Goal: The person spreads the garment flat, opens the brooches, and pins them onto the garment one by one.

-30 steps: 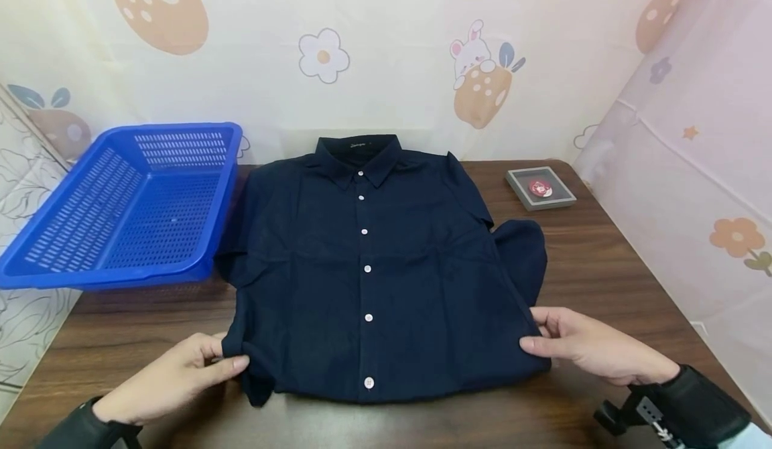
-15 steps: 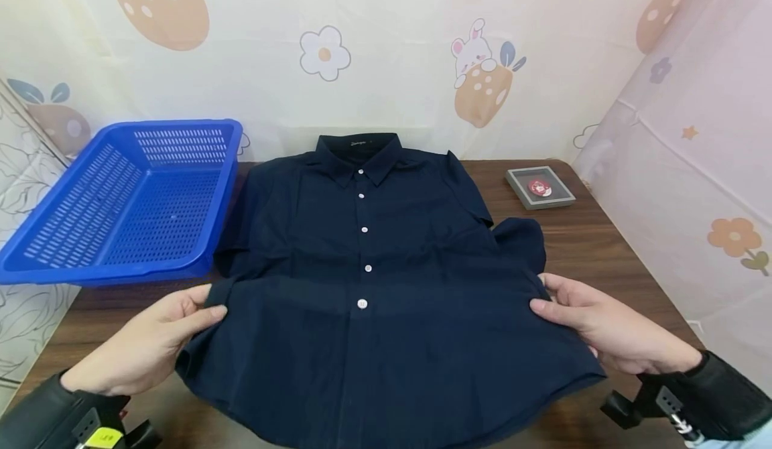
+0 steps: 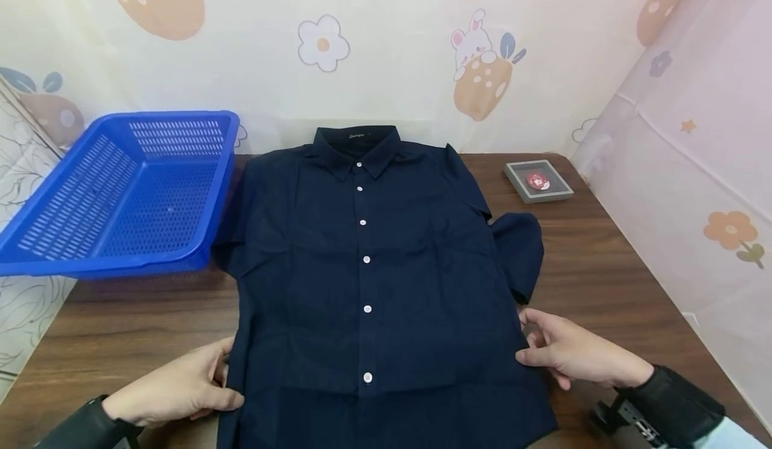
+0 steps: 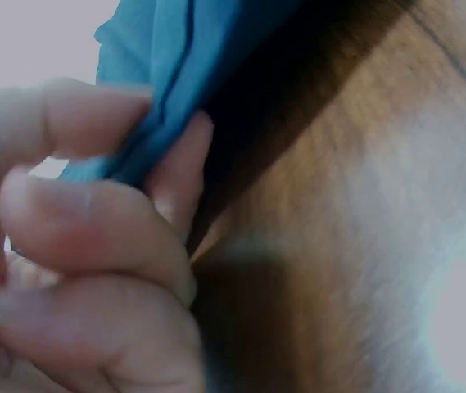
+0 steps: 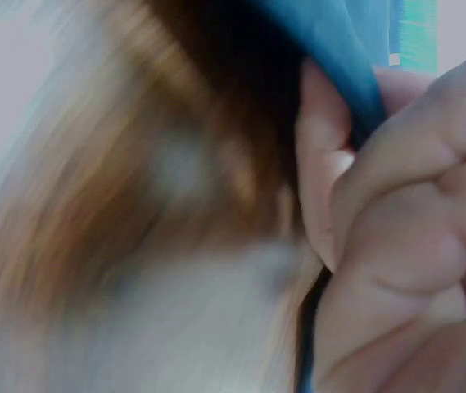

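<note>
A dark navy button-up shirt (image 3: 326, 268) is spread front side up on the wooden table, its collar at the far side. My left hand (image 3: 177, 380) pinches the shirt's left edge between thumb and fingers; the left wrist view shows the cloth (image 4: 187, 57) caught between the fingertips. On the opposite edge my right hand (image 3: 573, 348) pinches the fabric, thumb on top; in the right wrist view the cloth (image 5: 331, 49) runs between thumb and finger. A sleeve lies folded out beside the right side. The shirt's lower hem runs past the bottom of the head view.
A blue plastic basket (image 3: 205, 251) stands at the left, close to the shirt's sleeve. At the back right of the wooden table (image 3: 603, 261) lies a small grey square case (image 3: 539, 194) with a red round item inside. A patterned curtain (image 3: 386, 87) hangs behind.
The shirt's lower part, bunched up a second ago, was lifted and unfolded toward me and now lies longer and flatter. Both hands rose with the edges, then came down again.
</note>
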`<action>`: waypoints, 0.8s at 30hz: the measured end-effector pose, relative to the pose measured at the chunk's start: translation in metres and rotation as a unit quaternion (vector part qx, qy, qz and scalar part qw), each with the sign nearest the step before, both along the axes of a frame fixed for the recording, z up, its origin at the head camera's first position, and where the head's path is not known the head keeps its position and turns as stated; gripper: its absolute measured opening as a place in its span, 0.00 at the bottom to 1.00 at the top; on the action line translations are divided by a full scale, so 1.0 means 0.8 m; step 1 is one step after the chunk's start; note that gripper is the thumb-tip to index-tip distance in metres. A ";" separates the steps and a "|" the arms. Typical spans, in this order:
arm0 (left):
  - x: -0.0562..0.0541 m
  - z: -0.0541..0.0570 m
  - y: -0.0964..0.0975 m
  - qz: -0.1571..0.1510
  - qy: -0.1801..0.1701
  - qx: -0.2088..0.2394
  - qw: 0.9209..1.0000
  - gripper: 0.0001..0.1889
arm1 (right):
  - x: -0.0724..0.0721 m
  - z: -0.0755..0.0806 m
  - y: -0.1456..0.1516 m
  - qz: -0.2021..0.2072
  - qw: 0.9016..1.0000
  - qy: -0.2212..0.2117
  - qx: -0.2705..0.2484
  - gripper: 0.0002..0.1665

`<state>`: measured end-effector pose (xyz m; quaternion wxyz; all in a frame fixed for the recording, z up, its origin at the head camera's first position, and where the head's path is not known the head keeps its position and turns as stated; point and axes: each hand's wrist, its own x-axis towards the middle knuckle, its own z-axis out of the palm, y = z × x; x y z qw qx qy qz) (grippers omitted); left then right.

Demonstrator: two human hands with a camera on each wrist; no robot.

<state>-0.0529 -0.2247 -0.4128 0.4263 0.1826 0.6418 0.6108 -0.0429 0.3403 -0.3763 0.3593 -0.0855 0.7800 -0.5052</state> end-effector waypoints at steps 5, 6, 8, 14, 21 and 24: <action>-0.005 0.010 0.001 0.035 0.038 -0.120 0.991 0.21 | -0.003 0.000 -0.006 -0.011 0.990 0.067 0.122 0.24; -0.006 0.012 0.002 0.046 0.048 -0.143 0.987 0.21 | -0.005 0.003 -0.009 -0.016 0.986 0.087 0.143 0.25; -0.009 0.013 0.006 0.075 0.101 -0.203 0.971 0.21 | -0.009 0.008 -0.015 -0.032 0.975 0.134 0.177 0.24; -0.028 0.051 0.055 0.164 0.374 -0.309 0.859 0.22 | -0.035 0.034 -0.057 0.003 0.911 0.347 0.222 0.20; -0.102 0.064 0.137 0.077 0.519 -0.362 0.771 0.50 | -0.096 0.033 -0.129 0.161 0.872 0.390 0.250 0.52; -0.132 0.048 0.150 0.032 0.493 -0.448 0.745 0.57 | -0.112 0.018 -0.147 0.190 0.866 0.361 0.288 0.60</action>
